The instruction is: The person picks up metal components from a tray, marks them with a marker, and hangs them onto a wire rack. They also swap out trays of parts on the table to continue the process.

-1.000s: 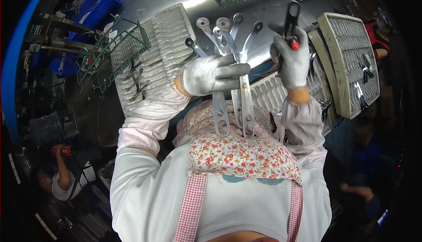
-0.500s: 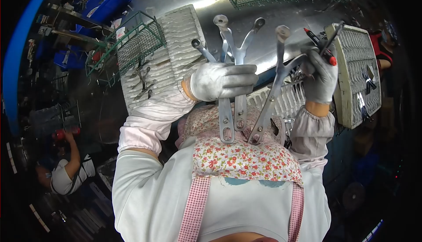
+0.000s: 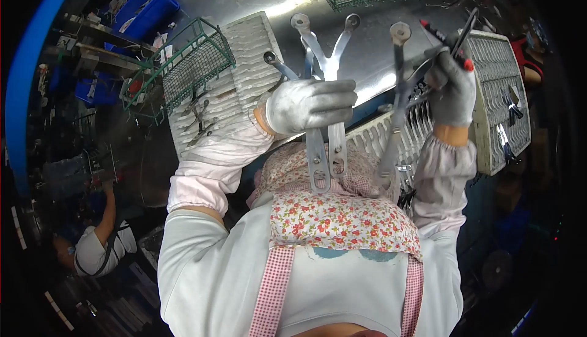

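My left hand (image 3: pixel 312 106), in a grey-white glove, is closed round a couple of Y-shaped metal pieces (image 3: pixel 335 150). Their forked ends with round eyes rise above the fingers, and the slotted ends hang below. My gloved right hand (image 3: pixel 454 91) is closed on one arm of another Y-shaped metal piece (image 3: pixel 400 86), blurred by motion and hanging nearly upright. In that same hand is a red-and-black marker pen (image 3: pixel 433 32). A dark slim tool (image 3: pixel 468 28) juts up beside it; its kind is unclear.
White ridged trays stand at the left (image 3: pixel 238 62) and right (image 3: pixel 498 80); the right one bears dark-handled tools (image 3: pixel 512 111). More metal pieces lie in a ridged tray (image 3: pixel 370 138) before me. Green wire baskets (image 3: pixel 199 68) and blue bins (image 3: pixel 147 10) are around; another person (image 3: pixel 107 248) is at left.
My right hand has moved slightly right, and its metal piece has swung more upright, away from the left-hand pieces. The left hand has barely shifted, its pieces tilting a little.
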`<act>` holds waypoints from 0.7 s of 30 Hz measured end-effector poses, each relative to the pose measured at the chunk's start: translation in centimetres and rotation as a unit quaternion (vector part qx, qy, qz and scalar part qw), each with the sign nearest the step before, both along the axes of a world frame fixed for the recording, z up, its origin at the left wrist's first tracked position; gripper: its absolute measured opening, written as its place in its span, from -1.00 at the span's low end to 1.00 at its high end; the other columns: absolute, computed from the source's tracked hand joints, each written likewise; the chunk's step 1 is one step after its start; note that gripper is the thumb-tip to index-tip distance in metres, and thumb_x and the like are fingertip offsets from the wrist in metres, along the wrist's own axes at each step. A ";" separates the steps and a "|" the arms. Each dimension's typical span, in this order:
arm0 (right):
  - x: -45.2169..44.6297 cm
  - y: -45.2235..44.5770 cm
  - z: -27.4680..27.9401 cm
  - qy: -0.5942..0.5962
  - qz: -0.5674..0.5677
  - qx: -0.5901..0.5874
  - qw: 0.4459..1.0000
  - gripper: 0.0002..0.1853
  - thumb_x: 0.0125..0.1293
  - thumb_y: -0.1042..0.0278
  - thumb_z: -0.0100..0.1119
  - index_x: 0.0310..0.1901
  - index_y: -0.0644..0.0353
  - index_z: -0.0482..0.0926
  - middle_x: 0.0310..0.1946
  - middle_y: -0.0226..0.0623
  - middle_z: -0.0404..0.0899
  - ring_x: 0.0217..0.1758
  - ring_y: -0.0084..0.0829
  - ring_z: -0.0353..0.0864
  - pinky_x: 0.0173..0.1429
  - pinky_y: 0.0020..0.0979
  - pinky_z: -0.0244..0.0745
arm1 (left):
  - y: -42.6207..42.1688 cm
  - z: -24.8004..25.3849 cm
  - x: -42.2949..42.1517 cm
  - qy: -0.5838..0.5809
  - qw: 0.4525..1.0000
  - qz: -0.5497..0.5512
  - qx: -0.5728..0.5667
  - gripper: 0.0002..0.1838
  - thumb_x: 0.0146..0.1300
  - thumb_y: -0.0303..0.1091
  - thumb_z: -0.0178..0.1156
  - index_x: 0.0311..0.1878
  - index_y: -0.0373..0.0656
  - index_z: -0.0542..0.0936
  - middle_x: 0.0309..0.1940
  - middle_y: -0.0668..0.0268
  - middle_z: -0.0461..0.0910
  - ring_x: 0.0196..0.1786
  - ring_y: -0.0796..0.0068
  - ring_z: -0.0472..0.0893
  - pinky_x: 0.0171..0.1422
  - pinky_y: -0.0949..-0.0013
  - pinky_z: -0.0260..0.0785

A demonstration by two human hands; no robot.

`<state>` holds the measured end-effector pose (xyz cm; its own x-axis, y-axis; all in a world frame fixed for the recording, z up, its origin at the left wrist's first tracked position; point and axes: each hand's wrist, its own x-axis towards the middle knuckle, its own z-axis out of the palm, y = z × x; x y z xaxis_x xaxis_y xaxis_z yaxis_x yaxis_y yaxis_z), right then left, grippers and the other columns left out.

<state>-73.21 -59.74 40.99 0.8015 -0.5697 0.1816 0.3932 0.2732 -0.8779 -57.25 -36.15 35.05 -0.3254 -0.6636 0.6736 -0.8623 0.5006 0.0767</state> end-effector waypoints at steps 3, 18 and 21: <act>0.2 -0.7 1.3 -0.006 0.026 0.037 0.999 -0.71 0.19 0.52 0.13 -0.05 0.36 0.40 -0.51 -0.33 0.46 -0.66 -0.63 0.33 -0.56 -0.61 0.25 | -0.8 -0.2 0.3 0.007 0.999 -0.034 -0.008 -0.57 -0.09 -0.47 0.25 -0.05 -0.25 0.54 -0.01 0.11 0.54 0.10 0.04 0.58 -0.12 0.23 0.59; -1.8 5.1 5.2 0.206 0.237 -0.039 0.949 -0.45 -0.30 0.77 0.37 -0.18 0.21 0.41 -0.55 -0.42 0.48 -0.63 -0.68 0.40 -0.61 -0.62 0.19 | -1.9 2.1 -0.9 -0.088 0.995 -0.044 0.035 -0.67 -0.05 -0.45 0.23 -0.13 -0.07 0.60 0.13 0.36 0.51 0.25 0.30 0.48 -0.21 0.43 0.60; -2.3 5.6 5.3 0.232 0.231 -0.062 0.943 -0.47 -0.32 0.77 0.37 -0.23 0.19 0.40 -0.55 -0.42 0.49 -0.61 -0.68 0.40 -0.59 -0.60 0.22 | -1.6 1.6 -0.8 -0.094 0.994 -0.053 0.020 -0.70 -0.03 -0.44 0.22 -0.14 -0.08 0.60 0.12 0.32 0.51 0.24 0.29 0.49 -0.25 0.43 0.59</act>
<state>-75.53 -54.19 46.33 0.9686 -0.1369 -0.2075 -0.1772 0.2050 -0.9626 -58.02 -37.72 36.70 -0.5124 -0.6439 0.5682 -0.8060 0.5889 -0.0596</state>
